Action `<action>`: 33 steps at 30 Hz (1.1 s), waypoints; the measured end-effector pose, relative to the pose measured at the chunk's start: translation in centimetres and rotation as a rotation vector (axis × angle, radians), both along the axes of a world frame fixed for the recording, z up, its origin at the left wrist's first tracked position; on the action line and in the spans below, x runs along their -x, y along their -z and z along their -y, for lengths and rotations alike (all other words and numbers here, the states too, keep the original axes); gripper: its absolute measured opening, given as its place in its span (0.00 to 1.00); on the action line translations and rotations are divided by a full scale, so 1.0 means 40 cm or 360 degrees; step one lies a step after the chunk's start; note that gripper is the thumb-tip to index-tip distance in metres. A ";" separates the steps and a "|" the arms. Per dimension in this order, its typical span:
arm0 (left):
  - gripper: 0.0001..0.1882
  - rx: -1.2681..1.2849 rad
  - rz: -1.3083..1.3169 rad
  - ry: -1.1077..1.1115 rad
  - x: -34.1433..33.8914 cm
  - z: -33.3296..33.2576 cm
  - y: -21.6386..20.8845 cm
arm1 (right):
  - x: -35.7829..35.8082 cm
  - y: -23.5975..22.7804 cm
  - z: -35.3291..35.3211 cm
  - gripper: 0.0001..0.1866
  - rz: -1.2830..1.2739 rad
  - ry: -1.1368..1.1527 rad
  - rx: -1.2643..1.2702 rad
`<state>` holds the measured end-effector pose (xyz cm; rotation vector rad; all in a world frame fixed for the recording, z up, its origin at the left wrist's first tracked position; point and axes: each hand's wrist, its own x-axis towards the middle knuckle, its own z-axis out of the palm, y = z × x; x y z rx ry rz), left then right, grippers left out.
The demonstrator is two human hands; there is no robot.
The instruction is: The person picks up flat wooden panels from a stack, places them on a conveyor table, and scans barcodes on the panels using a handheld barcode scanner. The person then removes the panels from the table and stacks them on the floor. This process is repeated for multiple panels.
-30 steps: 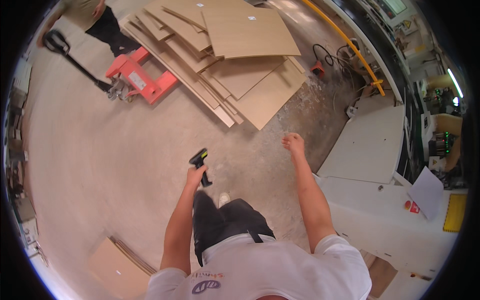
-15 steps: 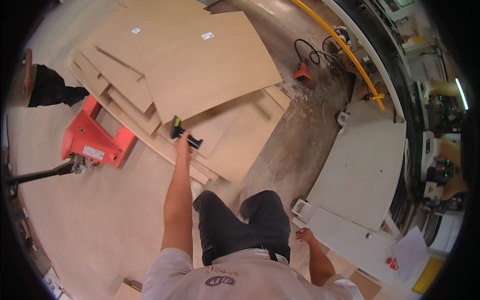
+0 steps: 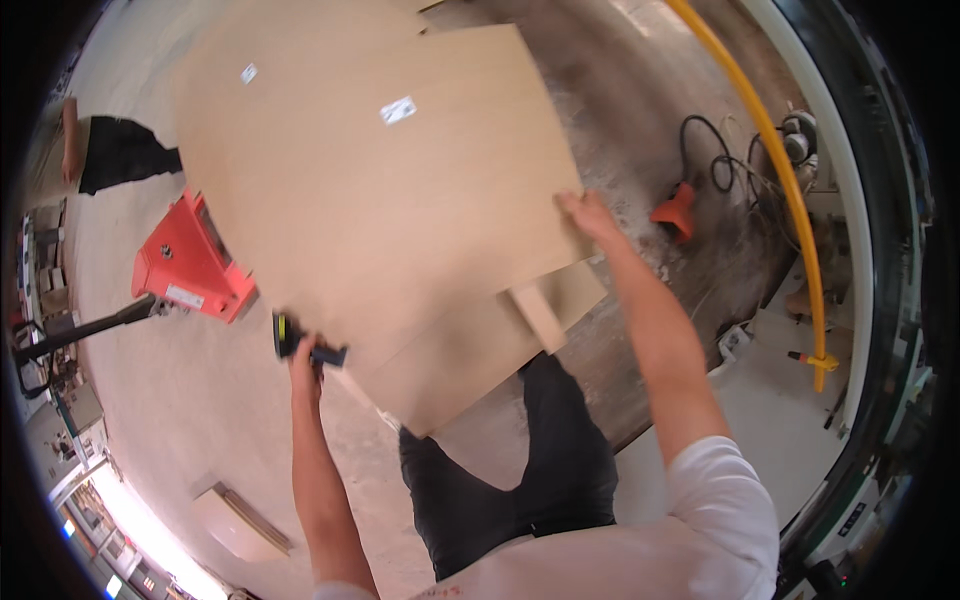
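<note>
A: ok, head view, what have the hands got?

B: Left hand point(image 3: 304, 360) is between 8 and 9 o'clock, fingers wrapped round the grip of a black scanner point(image 3: 286, 335) with a yellow patch on it. It's right by the boards' edge, but I can't tell if it touches.

A: and the other one?

B: Right hand point(image 3: 590, 218), around 2 o'clock, is on the right edge of the big tan board point(image 3: 400, 190). Fingers touch it for sure, but the underside's hidden, so no clue whether they're clamped on or just resting.

A: where's the board itself?

B: Mostly toward 11 o'clock, on top of other boards. There's a white label point(image 3: 398, 110) on it, and a pale wood strip point(image 3: 540, 318) pokes out from under it just past 3.

A: anything else around?

B: Red pallet jack point(image 3: 185, 262) at 9, someone's dark trousers point(image 3: 125, 155) near 10, a yellow bar point(image 3: 770, 130) curving from 1 to past 3, plus a small stack of panels point(image 3: 240, 522) on the floor between 7 and 8.
</note>
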<state>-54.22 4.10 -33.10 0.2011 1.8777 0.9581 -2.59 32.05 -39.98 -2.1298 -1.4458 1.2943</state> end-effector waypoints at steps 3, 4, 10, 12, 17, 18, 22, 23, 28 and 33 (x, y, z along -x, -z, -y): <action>0.05 -0.0174 0.0063 -0.0474 -0.115 0.089 -0.062 | -0.142 0.008 -0.107 0.43 0.0153 -0.0280 0.0620; 0.07 -0.0183 0.0247 -0.0399 -0.141 0.105 -0.120 | -0.219 0.030 -0.096 0.44 -0.0009 -0.0214 0.0667; 0.10 -0.0121 0.0405 -0.0404 -0.127 0.522 -0.113 | -0.180 -0.208 0.172 0.42 0.0353 -0.0043 0.0273; 0.05 -0.0038 0.0529 -0.0465 -0.190 0.538 -0.148 | -0.200 -0.363 0.226 0.39 0.0428 -0.0072 0.0285; 0.03 0.0168 0.0661 -0.0416 -0.365 0.509 -0.251 | -0.313 -0.636 0.344 0.36 0.0496 0.0085 0.0074; 0.04 0.0166 0.0676 -0.0382 -0.400 0.479 -0.255 | -0.360 -0.700 0.354 0.36 0.0549 0.0104 0.0044; 0.05 0.0004 0.0678 -0.0182 -0.503 0.322 -0.290 | -0.530 -0.937 0.441 0.32 0.0740 0.0273 -0.0170; 0.05 -0.0073 0.0685 -0.0108 -0.535 0.263 -0.295 | -0.577 -0.975 0.482 0.30 0.0780 0.0417 -0.0236; 0.11 -0.0479 0.0475 0.0253 -0.719 -0.106 -0.487 | -0.850 -1.021 0.680 0.25 0.0699 0.1227 -0.0542; 0.13 -0.0849 0.0480 0.0756 -1.039 -0.526 -0.640 | -1.103 -0.949 0.821 0.26 0.0599 0.1747 -0.0533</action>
